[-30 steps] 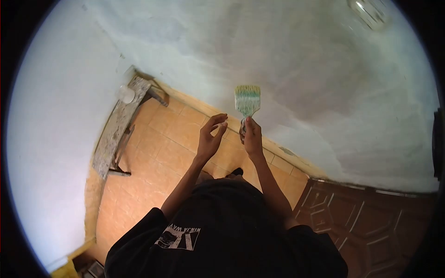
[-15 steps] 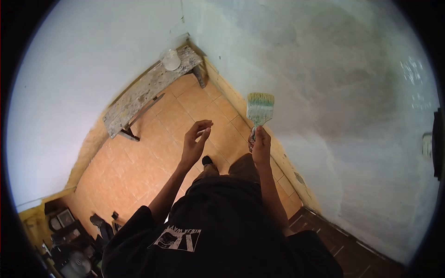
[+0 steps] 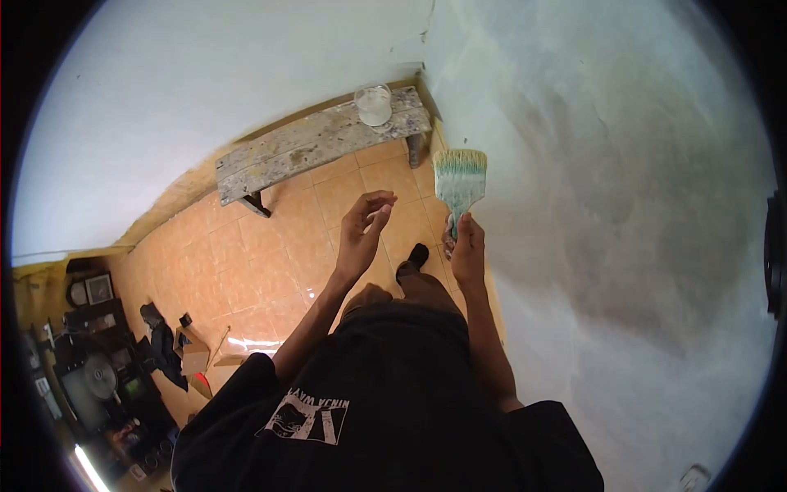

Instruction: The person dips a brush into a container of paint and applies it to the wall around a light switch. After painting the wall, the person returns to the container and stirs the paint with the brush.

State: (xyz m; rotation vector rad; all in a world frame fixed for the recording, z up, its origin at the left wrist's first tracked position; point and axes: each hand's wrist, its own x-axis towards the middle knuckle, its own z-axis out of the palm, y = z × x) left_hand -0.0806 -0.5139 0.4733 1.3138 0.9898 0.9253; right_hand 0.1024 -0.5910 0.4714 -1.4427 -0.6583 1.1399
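Observation:
My right hand (image 3: pixel 468 252) grips a wide paintbrush (image 3: pixel 461 190) by its handle, bristles pointing up. Whitish and green paint smears cover the brush, and its bristle tips are yellowish. To the left, my left hand (image 3: pixel 361 236) hangs in the air with nothing in it, its fingers curved and the thumb a little apart from them. Beyond both hands stands a paint-spattered wooden bench (image 3: pixel 295 154) along the far wall. On its right end sits a clear tub (image 3: pixel 374 107) with something whitish inside.
The wall on the right (image 3: pixel 566 377) carries a large grey, damp-looking patch (image 3: pixel 631 221). Orange tiles (image 3: pixel 254 271) cover the floor. At lower left are a dark shelf unit with a fan (image 3: pixel 100 377) and a cardboard box (image 3: pixel 193 351).
The view has turned, so the bench and tub appear further right and the shelf side shows more. One foot appears further forward. The brush stays in my right hand.

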